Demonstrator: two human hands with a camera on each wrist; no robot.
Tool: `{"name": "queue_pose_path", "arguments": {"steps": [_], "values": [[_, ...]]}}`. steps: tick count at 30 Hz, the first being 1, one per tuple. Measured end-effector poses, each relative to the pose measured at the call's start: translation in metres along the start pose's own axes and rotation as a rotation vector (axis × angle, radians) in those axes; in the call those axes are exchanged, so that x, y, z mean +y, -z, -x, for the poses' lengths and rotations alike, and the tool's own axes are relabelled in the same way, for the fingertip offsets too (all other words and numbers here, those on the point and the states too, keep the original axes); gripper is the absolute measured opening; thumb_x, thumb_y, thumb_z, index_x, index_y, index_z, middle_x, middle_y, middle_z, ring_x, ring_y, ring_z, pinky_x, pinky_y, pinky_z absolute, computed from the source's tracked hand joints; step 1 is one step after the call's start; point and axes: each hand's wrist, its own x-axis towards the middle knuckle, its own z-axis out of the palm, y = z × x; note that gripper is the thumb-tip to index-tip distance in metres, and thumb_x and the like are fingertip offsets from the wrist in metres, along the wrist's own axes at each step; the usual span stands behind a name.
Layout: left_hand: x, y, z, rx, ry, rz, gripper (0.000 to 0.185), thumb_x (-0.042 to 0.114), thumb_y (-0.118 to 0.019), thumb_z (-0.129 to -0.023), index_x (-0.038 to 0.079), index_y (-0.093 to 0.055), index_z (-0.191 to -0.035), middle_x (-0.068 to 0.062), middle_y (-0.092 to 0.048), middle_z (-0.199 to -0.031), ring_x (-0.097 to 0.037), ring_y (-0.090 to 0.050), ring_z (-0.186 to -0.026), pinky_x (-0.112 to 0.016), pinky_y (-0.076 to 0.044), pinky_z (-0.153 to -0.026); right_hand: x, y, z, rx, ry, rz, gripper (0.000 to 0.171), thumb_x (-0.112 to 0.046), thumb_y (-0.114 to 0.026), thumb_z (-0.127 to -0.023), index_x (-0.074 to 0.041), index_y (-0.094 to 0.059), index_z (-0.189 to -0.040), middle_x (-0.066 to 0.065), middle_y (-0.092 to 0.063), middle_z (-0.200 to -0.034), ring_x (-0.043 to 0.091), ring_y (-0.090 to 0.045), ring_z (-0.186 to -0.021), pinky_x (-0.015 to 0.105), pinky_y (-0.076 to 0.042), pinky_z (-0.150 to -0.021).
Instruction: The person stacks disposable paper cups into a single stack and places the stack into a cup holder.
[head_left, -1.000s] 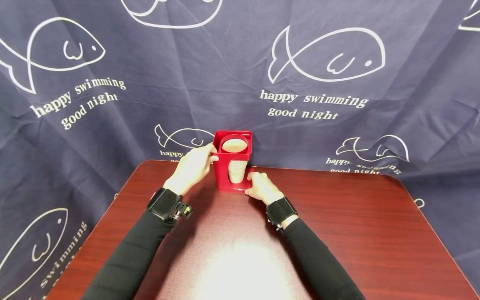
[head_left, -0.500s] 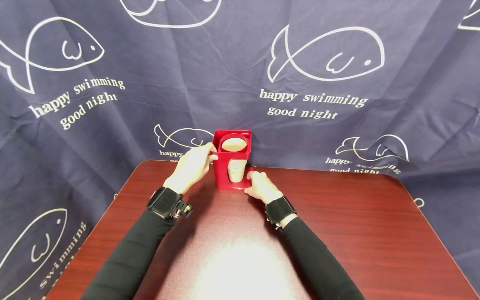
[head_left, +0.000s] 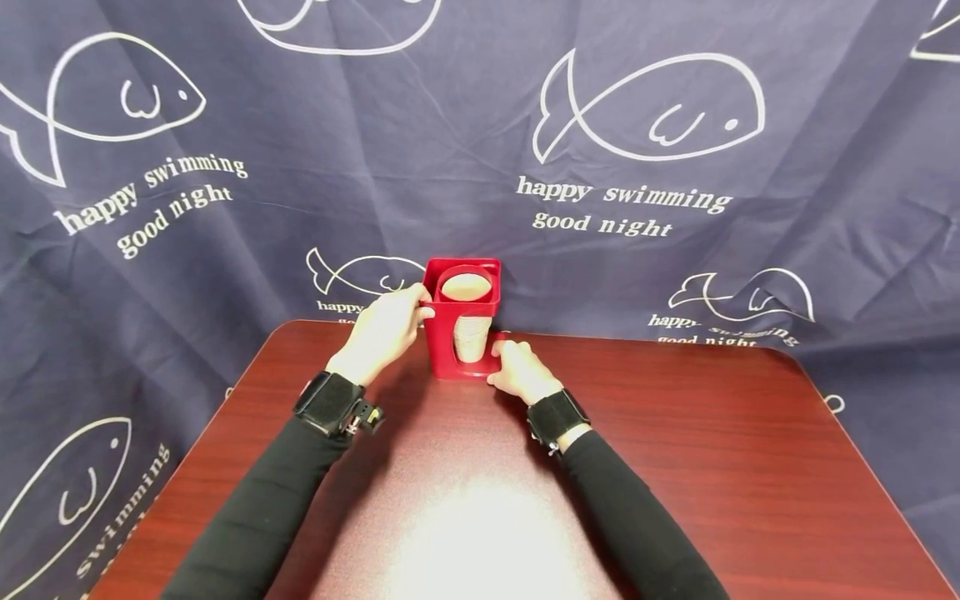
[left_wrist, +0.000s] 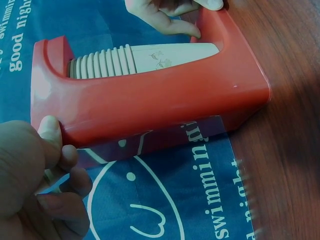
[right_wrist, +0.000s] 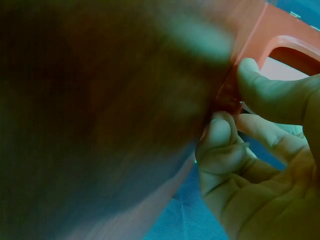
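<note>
A red plastic cup holder (head_left: 442, 350) stands upright near the back of the table, with a tall window in its front. Inside is a stack of pale paper cups (head_left: 472, 340); the ribbed rims and a small printed pattern show on the cups (left_wrist: 170, 57) in the left wrist view. My left hand (head_left: 382, 332) pinches the holder's upper left edge, thumb on the outer face. Low on the other side, my right hand (head_left: 525, 371) grips the bottom right corner, with the thumb over the front edge in the right wrist view.
The reddish-brown wooden table (head_left: 712, 442) carries a bright glare spot near its front. Close behind the holder hangs a dark blue curtain (head_left: 450, 150) with white fish drawings and lettering. Black straps with devices (head_left: 330, 404) sit on both wrists.
The head view drifts by a few pixels, and the holder appears very slightly higher and farther left. Both hands keep the same grip on it.
</note>
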Motion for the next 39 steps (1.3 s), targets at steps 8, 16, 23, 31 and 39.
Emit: {"name": "queue_pose_path", "arguments": {"steps": [8,16,23,31,39], "values": [[0.0004,0.0005,-0.0005,0.009,-0.007,-0.004,0.015,0.015,-0.073,-0.095,0.009,-0.062,-0.103,-0.011,-0.071,-0.090,-0.032,-0.070,-0.084,-0.048,-0.061,-0.076,0.0013,-0.0020,-0.0028,-0.006,-0.017,-0.005,0.043,-0.016,-0.084,-0.083,-0.003,-0.068,-0.120,0.015,-0.072,-0.112,0.029,-0.067,-0.096,0.043,-0.058,-0.093],[0.0011,-0.0009,-0.0014,0.015,0.003,0.002,0.015,0.016,-0.073,-0.095,0.010,-0.062,-0.103,-0.010,-0.071,-0.091,-0.031,-0.070,-0.085,-0.049,-0.060,-0.076,0.0021,-0.0029,-0.0033,-0.001,-0.028,-0.020,0.044,-0.016,-0.084,-0.083,-0.003,-0.068,-0.122,0.015,-0.072,-0.115,0.030,-0.068,-0.099,0.042,-0.058,-0.095],[0.0017,-0.0047,0.0015,0.061,-0.007,-0.046,0.015,0.017,-0.069,-0.098,0.008,-0.062,-0.107,-0.011,-0.071,-0.094,-0.032,-0.071,-0.088,-0.050,-0.061,-0.076,0.0043,-0.0053,-0.0039,0.028,0.000,-0.004,0.042,-0.016,-0.084,-0.082,-0.003,-0.069,-0.119,0.015,-0.073,-0.111,0.029,-0.068,-0.095,0.042,-0.058,-0.092],[0.0051,-0.0047,0.0041,0.093,0.014,-0.086,0.017,0.020,-0.069,-0.099,0.010,-0.061,-0.111,-0.012,-0.072,-0.096,-0.034,-0.072,-0.091,-0.052,-0.061,-0.073,0.0029,-0.0051,-0.0035,0.028,-0.002,-0.010,0.042,-0.016,-0.084,-0.083,-0.002,-0.068,-0.120,0.016,-0.073,-0.113,0.030,-0.068,-0.097,0.042,-0.058,-0.093],[0.0088,-0.0082,0.0063,0.120,0.051,-0.078,0.015,0.020,-0.068,-0.099,0.012,-0.060,-0.109,-0.011,-0.073,-0.095,-0.036,-0.073,-0.089,-0.054,-0.060,-0.067,0.0026,-0.0049,-0.0009,0.014,-0.021,-0.029,0.044,-0.016,-0.082,-0.086,-0.003,-0.068,-0.126,0.017,-0.072,-0.120,0.032,-0.069,-0.103,0.044,-0.057,-0.097]]}}
